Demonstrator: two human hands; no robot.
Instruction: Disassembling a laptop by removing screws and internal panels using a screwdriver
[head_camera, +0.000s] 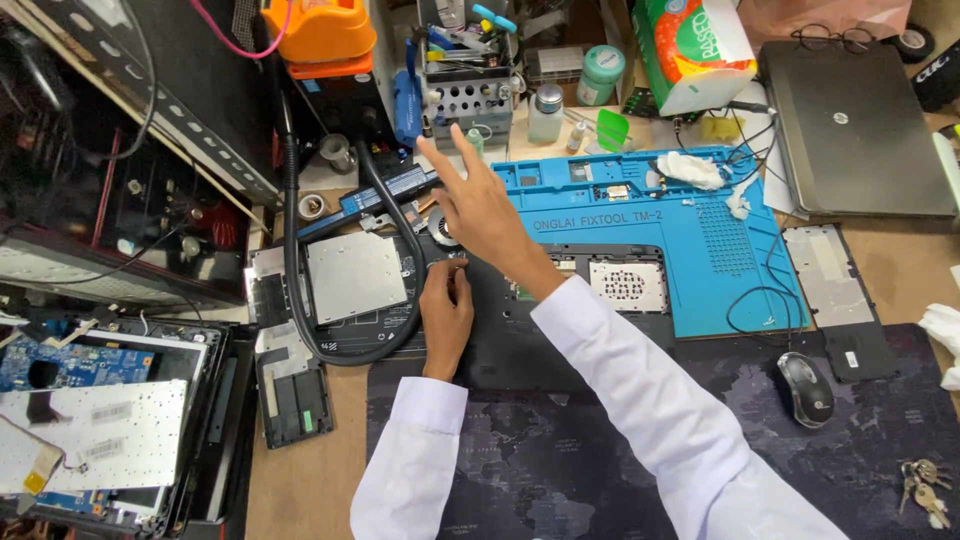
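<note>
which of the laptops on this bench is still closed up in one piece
The grey laptop at the far right, lid shut with glasses on it; the others lie opened, insides exposed.

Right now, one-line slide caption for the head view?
Left hand rests on an opened black laptop while the right hand reaches, fingers spread, toward the tool rack beyond the blue repair mat.

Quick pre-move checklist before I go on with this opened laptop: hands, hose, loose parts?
1. Left hand steady on the laptop base: ok, fingers rest on it.
2. Right hand free: ok, open, holding nothing.
3. Black hose off the work area: not ok, it loops across the base.
4. Removed cover set aside: ok, right of the blue mat.
5. Loose screws accounted for: cannot tell.
</note>
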